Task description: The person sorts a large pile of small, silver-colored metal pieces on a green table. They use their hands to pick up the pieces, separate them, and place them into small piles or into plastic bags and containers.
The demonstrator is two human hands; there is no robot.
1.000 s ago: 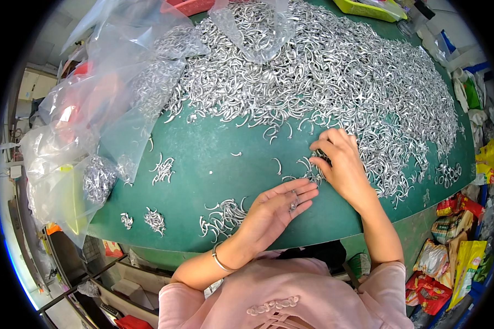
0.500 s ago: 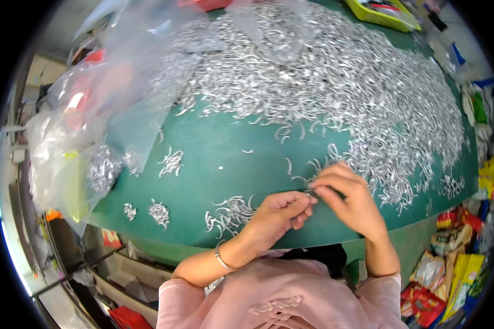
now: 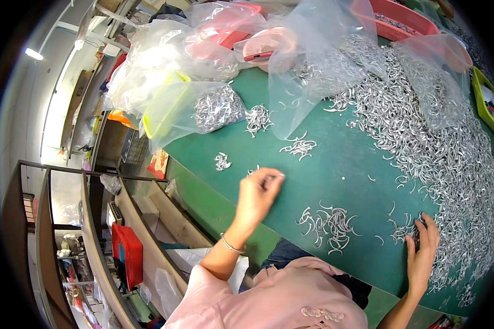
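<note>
My left hand [image 3: 258,194], a bracelet on its wrist, is over the table's near left edge with its fingers curled into a pinch. Whatever sits between those fingertips is too small to make out. Partly behind it lies a small heap of curved silver metal pieces. My right hand [image 3: 424,247] rests with fingers apart against a small cluster of the same pieces [image 3: 403,227], beside the large mound of curved metal pieces [image 3: 455,181]. Between my hands a loose pile of pieces [image 3: 332,226] lies on the green table [image 3: 335,170].
Further small heaps [image 3: 299,147] dot the table's left part. A clear plastic bag of pieces [image 3: 218,108] lies at the far left, near a pink bowl [image 3: 274,46]. Loose plastic sheets [image 3: 433,79] cover part of the mound. Shelving with a red basket [image 3: 127,255] stands left.
The view has swung to the left. My hands, close together before, are now far apart: the left has moved to the left heaps, the right stays by the mound with its fingers spread.
</note>
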